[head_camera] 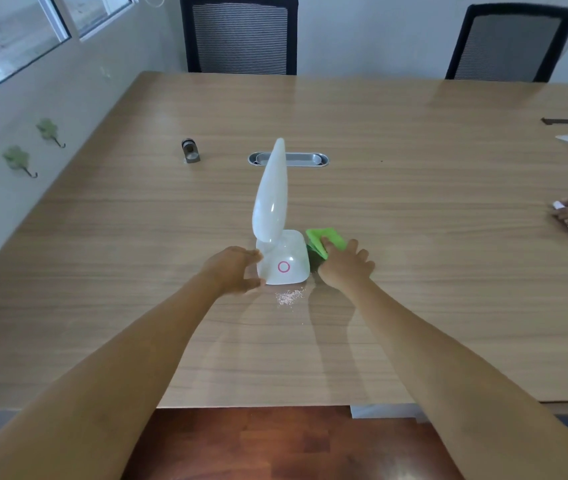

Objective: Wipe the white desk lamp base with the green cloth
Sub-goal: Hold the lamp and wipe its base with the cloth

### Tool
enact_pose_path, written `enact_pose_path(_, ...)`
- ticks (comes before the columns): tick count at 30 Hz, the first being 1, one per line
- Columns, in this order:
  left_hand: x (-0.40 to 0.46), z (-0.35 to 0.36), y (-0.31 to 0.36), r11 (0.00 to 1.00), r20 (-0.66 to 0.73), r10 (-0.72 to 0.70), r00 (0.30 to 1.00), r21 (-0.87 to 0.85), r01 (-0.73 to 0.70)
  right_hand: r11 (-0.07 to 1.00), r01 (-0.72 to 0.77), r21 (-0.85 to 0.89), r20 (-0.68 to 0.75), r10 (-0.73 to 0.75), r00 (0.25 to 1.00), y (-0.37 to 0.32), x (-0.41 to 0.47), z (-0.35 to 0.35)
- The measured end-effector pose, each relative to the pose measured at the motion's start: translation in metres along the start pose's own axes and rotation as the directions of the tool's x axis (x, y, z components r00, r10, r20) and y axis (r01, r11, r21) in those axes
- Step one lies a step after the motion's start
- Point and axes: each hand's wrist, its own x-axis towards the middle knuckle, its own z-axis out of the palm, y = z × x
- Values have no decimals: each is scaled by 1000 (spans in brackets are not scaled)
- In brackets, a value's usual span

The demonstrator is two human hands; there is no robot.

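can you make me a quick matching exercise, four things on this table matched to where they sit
Things:
1. green cloth
2. pale crumbs
3. metal cable slot
4. small grey holder

Places:
a. sunk into the table beyond the lamp
b. on the table just in front of the lamp base
c. far left part of the table, standing alone
d. right of the lamp base, under the right hand

Pairs: 1-d, 2-b, 3-a, 4-c
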Motion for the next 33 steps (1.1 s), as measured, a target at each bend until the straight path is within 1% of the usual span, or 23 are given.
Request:
enact_pose_path(1,0,0,0,1000,3,-1,1000,6,1,1000,2,13,-43,-2,999,3,-4,-1)
enact_pose_path(2,0,0,0,1000,3,2,1000,12,-2,998,49,24,-78,-47,996,4,-9,0)
enact_pose_path(3,1,0,1,1000,2,9,1000,18,-9,990,141,24,-89,-138,986,5,-17,3)
enact_pose_path(5,1,0,1,999,-2,20,1000,25,-20,935,353,-37,-33,-354,935,9,-32,15)
enact_pose_path(6,1,0,1,999,-2,20,1000,26,-20,912,404,-72,-4,-405,914,13,-36,20)
enact_pose_path(7,1,0,1,1000,1,18,1000,24,-18,913,396,-98,1,-398,917,18,-35,22)
enact_pose_path(9,1,-1,1,1000,4,11,1000,20,-11,962,256,-93,-24,-259,966,27,-27,17)
enact_pose_path(11,1,-1,2,1000,5,6,1000,21,-6,988,140,-71,-53,-144,988,30,-24,10)
enact_pose_path(12,1,-2,3,1000,2,5,1000,24,-6,987,146,-72,-80,-151,985,28,-26,9)
enact_pose_path(14,1,-2,2,1000,-5,7,1000,24,-7,957,281,-78,-118,-288,950,20,-35,11)
enact_pose_path(16,1,-2,2,1000,1,12,1000,22,-12,905,408,-122,-64,-418,906,18,-41,18)
enact_pose_path(17,0,-2,3,1000,1,13,1000,22,-13,906,399,-138,-33,-407,913,20,-41,20)
enact_pose_path(19,-2,-2,4,1000,-3,7,1000,23,-7,962,256,-100,-33,-260,965,25,-37,18)
enact_pose_path(21,-3,-1,6,1000,0,-2,1000,4,2,987,159,-40,-57,-161,985,27,-37,14)
enact_pose_path(23,-7,1,8,998,-28,-24,999,-50,23,985,172,7,-101,-170,980,22,-47,14)
enact_pose_path(25,-10,2,10,983,-122,-79,989,-176,57,973,213,83,-138,-201,970,15,-59,13)
enact_pose_path(27,-16,-2,14,900,-153,-189,970,-422,109,958,237,159,-134,-217,967,8,-71,15)
enact_pose_path(28,-19,-6,15,787,-88,-254,963,-597,153,951,243,193,-118,-223,968,4,-76,18)
enact_pose_path(29,-22,-10,17,607,24,-287,958,-769,201,945,247,215,-102,-230,968,1,-81,20)
enact_pose_path(30,-24,-13,18,424,144,-280,949,-868,257,940,253,231,-92,-238,967,-2,-84,23)
enact_pose_path(31,-26,-15,18,298,237,-239,942,-905,303,933,266,242,-88,-252,964,-5,-87,25)
enact_pose_path(32,-28,-17,18,247,296,-191,936,-908,338,926,283,250,-83,-270,959,-8,-90,27)
enact_pose_path(33,-30,-17,16,229,336,-151,930,-903,363,920,301,251,-77,-292,954,-11,-93,28)
